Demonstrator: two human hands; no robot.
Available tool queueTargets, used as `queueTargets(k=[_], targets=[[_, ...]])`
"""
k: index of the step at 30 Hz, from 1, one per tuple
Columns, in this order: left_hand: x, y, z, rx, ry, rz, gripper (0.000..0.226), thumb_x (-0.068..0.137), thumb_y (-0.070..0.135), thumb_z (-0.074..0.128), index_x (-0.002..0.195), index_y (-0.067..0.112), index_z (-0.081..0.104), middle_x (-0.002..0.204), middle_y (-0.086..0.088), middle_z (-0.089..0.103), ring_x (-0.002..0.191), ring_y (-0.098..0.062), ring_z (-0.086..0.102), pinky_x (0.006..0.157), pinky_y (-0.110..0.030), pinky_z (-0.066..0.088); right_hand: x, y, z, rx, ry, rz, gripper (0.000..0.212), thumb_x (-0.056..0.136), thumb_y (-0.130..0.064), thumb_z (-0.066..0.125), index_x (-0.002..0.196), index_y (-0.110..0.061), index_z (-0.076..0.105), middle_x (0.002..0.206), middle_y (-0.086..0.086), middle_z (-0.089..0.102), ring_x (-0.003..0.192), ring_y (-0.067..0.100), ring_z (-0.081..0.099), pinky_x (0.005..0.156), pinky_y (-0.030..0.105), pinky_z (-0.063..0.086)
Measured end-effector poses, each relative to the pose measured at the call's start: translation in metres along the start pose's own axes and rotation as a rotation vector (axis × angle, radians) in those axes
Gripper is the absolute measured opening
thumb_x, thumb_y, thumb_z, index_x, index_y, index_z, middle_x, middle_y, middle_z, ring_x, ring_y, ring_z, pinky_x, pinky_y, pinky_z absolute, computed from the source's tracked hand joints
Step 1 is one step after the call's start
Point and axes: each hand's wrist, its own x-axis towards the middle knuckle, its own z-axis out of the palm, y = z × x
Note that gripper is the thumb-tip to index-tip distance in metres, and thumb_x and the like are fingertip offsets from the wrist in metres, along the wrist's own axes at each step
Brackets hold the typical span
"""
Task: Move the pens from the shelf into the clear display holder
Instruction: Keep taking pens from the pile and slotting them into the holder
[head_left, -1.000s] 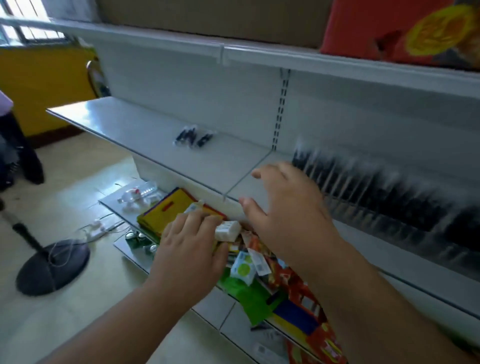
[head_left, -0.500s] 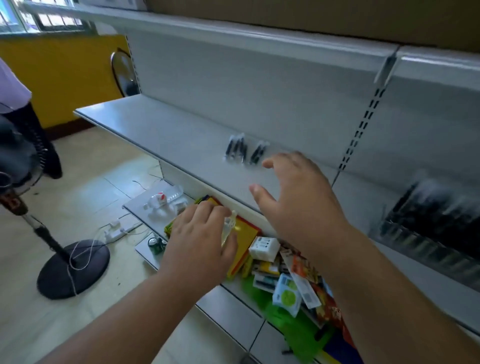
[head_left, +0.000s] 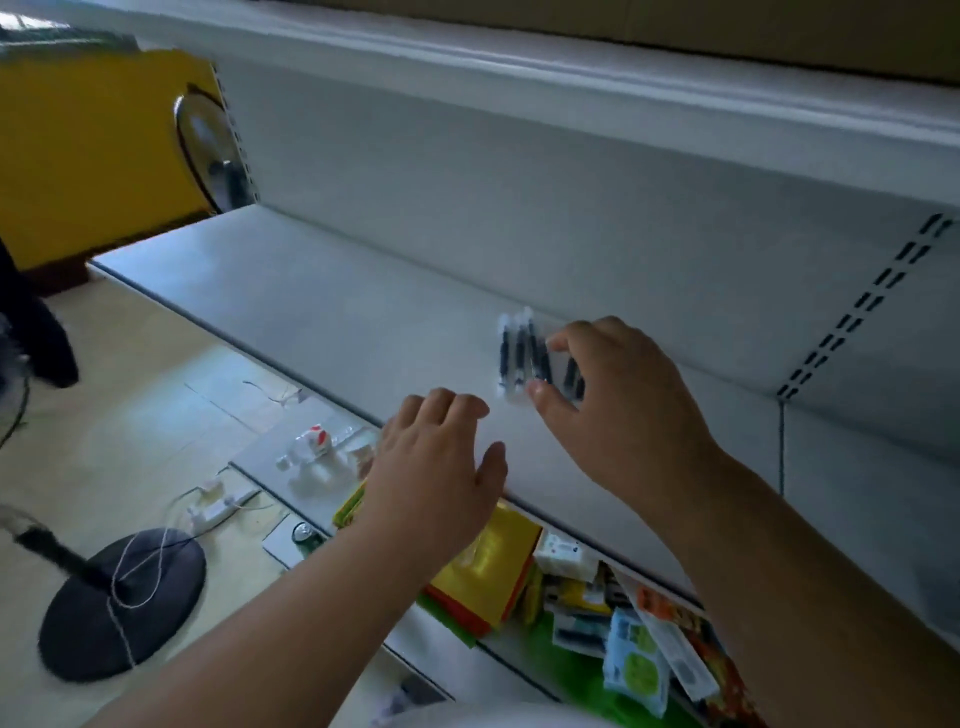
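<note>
Pens (head_left: 519, 356) blurred, partly hidden behind right hand (head_left: 618, 405).

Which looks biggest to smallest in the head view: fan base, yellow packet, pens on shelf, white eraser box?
1. fan base
2. yellow packet
3. pens, partly hidden by the right hand
4. white eraser box
Depth differs, so this ranks apparent size only.

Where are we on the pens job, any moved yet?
Done: nothing that shows; the clear display holder is out of frame now. In hand: the right hand reaches over the pens on the shelf, thumb and fingers spread around them, grip not yet closed. The left hand hovers open at the shelf edge. Left: grasp the pens, carry them over, place them in the holder.
</note>
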Motion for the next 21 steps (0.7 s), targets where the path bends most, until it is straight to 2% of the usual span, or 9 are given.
queueTargets(k=[5,9,12,17,21], targets=[[0.073,-0.019,0.016,0.018,-0.116,0.105,0.047,0.093,0.055,0.044,0.128,0.023,0.05,0.126,0.001,0.053,0.119,-0.024,0.047,0.099,-0.037,0.037,0.018,-0.002,0.012,-0.041,0.085,0.165,0.036,0.09,-0.043,0.06,0.118,-0.021,0.06,0.114,-0.001,0.06,0.107,0.019,0.055,0.093,0.039,0.046],[0.122,-0.028,0.031,0.102,-0.195,0.166,0.064,0.088,0.069,0.04,0.126,0.018,0.051,0.126,-0.003,0.054,0.12,-0.027,0.047,0.097,-0.041,0.038,0.02,-0.012,0.026,-0.034,0.178,0.286,0.032,0.09,-0.039,0.063,0.113,-0.018,0.061,0.107,-0.001,0.06,0.1,0.02,0.056,0.088,0.038,0.045],[0.141,-0.029,0.036,0.096,-0.241,0.211,0.073,0.084,0.074,0.041,0.128,0.017,0.05,0.126,-0.005,0.053,0.121,-0.028,0.047,0.096,-0.042,0.038,0.019,-0.02,0.031,-0.049,0.191,0.367,0.03,0.09,-0.04,0.063,0.112,-0.019,0.061,0.105,-0.003,0.06,0.1,0.018,0.056,0.089,0.04,0.046],[0.158,-0.041,0.029,0.108,-0.3,0.249,0.051,0.082,0.05,0.051,0.119,0.015,0.05,0.121,-0.007,0.053,0.116,-0.03,0.047,0.091,-0.04,0.038,0.028,-0.025,0.035,-0.053,0.201,0.424,0.029,0.089,-0.04,0.062,0.111,-0.02,0.061,0.104,-0.004,0.06,0.1,0.018,0.056,0.09,0.043,0.047],[0.173,-0.051,0.022,0.16,-0.311,0.238,0.029,0.084,0.04,0.051,0.098,0.015,0.045,0.107,-0.007,0.06,0.101,-0.031,0.056,0.077,-0.035,0.039,0.035,-0.027,0.042,-0.043,0.182,0.44,0.031,0.089,-0.042,0.059,0.111,-0.021,0.062,0.099,-0.006,0.06,0.096,0.017,0.056,0.088,0.043,0.048]])
